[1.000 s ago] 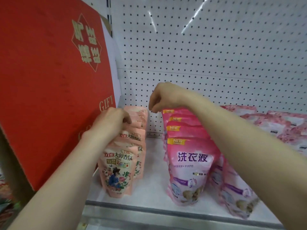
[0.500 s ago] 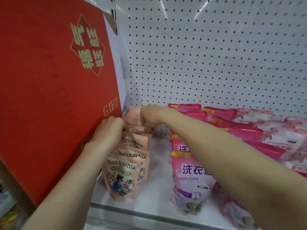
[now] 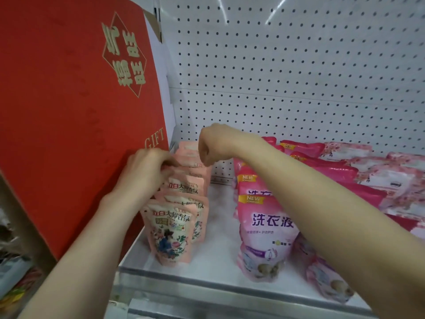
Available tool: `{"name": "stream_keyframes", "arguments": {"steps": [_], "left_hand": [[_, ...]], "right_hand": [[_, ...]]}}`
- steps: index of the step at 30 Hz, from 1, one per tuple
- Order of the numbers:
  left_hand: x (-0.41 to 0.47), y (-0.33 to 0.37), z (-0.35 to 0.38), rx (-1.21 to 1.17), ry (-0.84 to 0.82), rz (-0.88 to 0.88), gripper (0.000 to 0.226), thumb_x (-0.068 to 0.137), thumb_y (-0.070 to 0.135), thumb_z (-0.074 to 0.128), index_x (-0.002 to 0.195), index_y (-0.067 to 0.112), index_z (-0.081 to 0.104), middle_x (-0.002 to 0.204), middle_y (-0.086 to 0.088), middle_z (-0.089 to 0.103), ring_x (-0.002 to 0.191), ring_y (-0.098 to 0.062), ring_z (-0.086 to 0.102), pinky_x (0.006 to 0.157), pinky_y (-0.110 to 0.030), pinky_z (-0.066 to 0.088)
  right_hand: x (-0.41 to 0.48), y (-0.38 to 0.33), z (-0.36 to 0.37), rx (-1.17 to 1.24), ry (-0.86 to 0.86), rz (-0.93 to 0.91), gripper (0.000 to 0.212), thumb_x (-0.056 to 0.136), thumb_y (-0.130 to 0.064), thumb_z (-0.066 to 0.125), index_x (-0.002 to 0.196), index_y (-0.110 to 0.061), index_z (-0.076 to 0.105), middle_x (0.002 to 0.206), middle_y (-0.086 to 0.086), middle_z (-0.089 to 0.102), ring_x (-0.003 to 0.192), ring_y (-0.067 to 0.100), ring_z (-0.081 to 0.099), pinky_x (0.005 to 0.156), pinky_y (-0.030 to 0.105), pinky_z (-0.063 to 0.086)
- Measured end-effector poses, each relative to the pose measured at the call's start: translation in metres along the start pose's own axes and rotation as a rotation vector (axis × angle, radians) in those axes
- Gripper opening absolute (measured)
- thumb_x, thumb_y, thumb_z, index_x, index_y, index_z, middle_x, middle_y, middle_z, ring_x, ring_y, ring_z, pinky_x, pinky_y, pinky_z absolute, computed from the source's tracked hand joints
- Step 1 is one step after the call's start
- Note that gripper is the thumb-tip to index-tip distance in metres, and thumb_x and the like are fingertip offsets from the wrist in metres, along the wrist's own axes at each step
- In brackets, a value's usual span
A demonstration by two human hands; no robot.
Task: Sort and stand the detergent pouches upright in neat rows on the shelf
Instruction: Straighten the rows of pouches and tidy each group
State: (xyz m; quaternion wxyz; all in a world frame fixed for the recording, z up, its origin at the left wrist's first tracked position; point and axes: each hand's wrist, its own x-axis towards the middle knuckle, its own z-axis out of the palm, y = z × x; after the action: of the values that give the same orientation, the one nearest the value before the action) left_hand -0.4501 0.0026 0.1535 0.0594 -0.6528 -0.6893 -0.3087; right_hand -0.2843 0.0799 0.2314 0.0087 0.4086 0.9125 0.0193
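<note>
A row of upright peach floral detergent pouches (image 3: 170, 236) runs front to back at the left of the white shelf (image 3: 220, 229). My left hand (image 3: 147, 171) grips the top left edges of the middle pouches in this row. My right hand (image 3: 213, 146) reaches over with curled fingers and pinches the top right of a rear peach pouch (image 3: 188, 155). To the right stands a row of upright pink pouches (image 3: 264, 236) with purple lettering. My right forearm partly hides another pink pouch (image 3: 326, 279) beside them. More pink pouches (image 3: 345, 173) lie flat in a pile at the back right.
A large red gift box (image 3: 69, 111) leans close against the left of the peach row. A white pegboard (image 3: 276, 77) closes the back. A metal rail (image 3: 207, 293) runs along the shelf's front edge. A bare strip of shelf separates the two rows.
My right hand has left the top of the pink row, moving left and down onto the rear peach pouches. My left hand stays on the peach row.
</note>
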Motion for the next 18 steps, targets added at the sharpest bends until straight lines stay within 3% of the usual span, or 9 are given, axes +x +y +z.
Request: {"name": "stream_keyframes", "arguments": {"steps": [2, 4, 7, 9, 12, 16, 18], "left_hand": [[-0.015, 0.004, -0.010, -0.083, 0.115, 0.077, 0.012, 0.080, 0.021, 0.073, 0.087, 0.031, 0.074, 0.087, 0.011, 0.073, 0.084, -0.015, 0.067, 0.076, -0.030, 0.051], [-0.034, 0.010, -0.016, -0.122, 0.134, 0.136, 0.003, 0.080, 0.036, 0.071, 0.082, 0.033, 0.072, 0.078, 0.016, 0.068, 0.078, -0.010, 0.065, 0.071, -0.029, 0.049], [-0.056, 0.014, -0.018, -0.046, -0.099, 0.133, 0.039, 0.065, 0.074, 0.059, 0.085, 0.042, 0.071, 0.076, 0.020, 0.067, 0.077, -0.005, 0.063, 0.065, -0.029, 0.048], [-0.064, 0.012, -0.014, 0.038, -0.225, 0.098, 0.032, 0.070, 0.064, 0.069, 0.096, 0.046, 0.072, 0.088, 0.013, 0.072, 0.086, -0.012, 0.067, 0.072, -0.035, 0.053], [-0.072, 0.013, -0.006, 0.032, -0.189, 0.093, 0.028, 0.078, 0.038, 0.077, 0.106, 0.038, 0.073, 0.093, -0.003, 0.074, 0.091, -0.026, 0.068, 0.077, -0.040, 0.053], [-0.076, 0.014, -0.001, -0.023, -0.128, 0.106, 0.026, 0.078, 0.035, 0.078, 0.103, 0.033, 0.075, 0.076, -0.004, 0.066, 0.084, -0.031, 0.066, 0.069, -0.036, 0.049], [-0.076, 0.013, 0.001, -0.002, -0.126, 0.098, 0.023, 0.078, 0.036, 0.077, 0.101, 0.033, 0.074, 0.079, -0.006, 0.067, 0.084, -0.033, 0.065, 0.068, -0.037, 0.049]], "right_hand": [[-0.025, -0.002, 0.005, 0.077, 0.073, -0.048, 0.011, 0.079, -0.015, 0.076, 0.089, -0.018, 0.079, 0.082, -0.002, 0.076, 0.068, 0.004, 0.064, 0.058, 0.018, 0.047], [-0.047, -0.009, 0.021, 0.116, 0.053, -0.085, 0.010, 0.078, -0.024, 0.078, 0.087, -0.023, 0.080, 0.079, -0.006, 0.074, 0.070, 0.002, 0.062, 0.061, 0.018, 0.048], [-0.059, -0.022, 0.041, 0.065, 0.037, -0.055, 0.012, 0.079, -0.031, 0.079, 0.086, -0.021, 0.078, 0.087, -0.001, 0.072, 0.083, 0.015, 0.063, 0.077, 0.030, 0.055], [-0.060, -0.029, 0.045, 0.050, 0.040, -0.044, 0.013, 0.081, -0.025, 0.078, 0.071, -0.023, 0.069, 0.081, 0.000, 0.071, 0.081, 0.017, 0.068, 0.077, 0.031, 0.057], [-0.060, -0.041, 0.045, 0.039, 0.050, -0.039, 0.021, 0.085, -0.019, 0.074, 0.066, -0.022, 0.065, 0.075, -0.001, 0.075, 0.074, 0.012, 0.072, 0.080, 0.030, 0.059], [-0.061, -0.051, 0.047, 0.111, 0.097, -0.026, 0.019, 0.089, -0.024, 0.071, 0.072, -0.020, 0.065, 0.063, -0.007, 0.062, 0.069, 0.011, 0.064, 0.087, 0.030, 0.056], [-0.060, -0.051, 0.048, 0.129, 0.079, -0.015, 0.018, 0.090, -0.024, 0.070, 0.073, -0.018, 0.066, 0.068, -0.004, 0.067, 0.068, 0.009, 0.064, 0.087, 0.028, 0.055]]}}
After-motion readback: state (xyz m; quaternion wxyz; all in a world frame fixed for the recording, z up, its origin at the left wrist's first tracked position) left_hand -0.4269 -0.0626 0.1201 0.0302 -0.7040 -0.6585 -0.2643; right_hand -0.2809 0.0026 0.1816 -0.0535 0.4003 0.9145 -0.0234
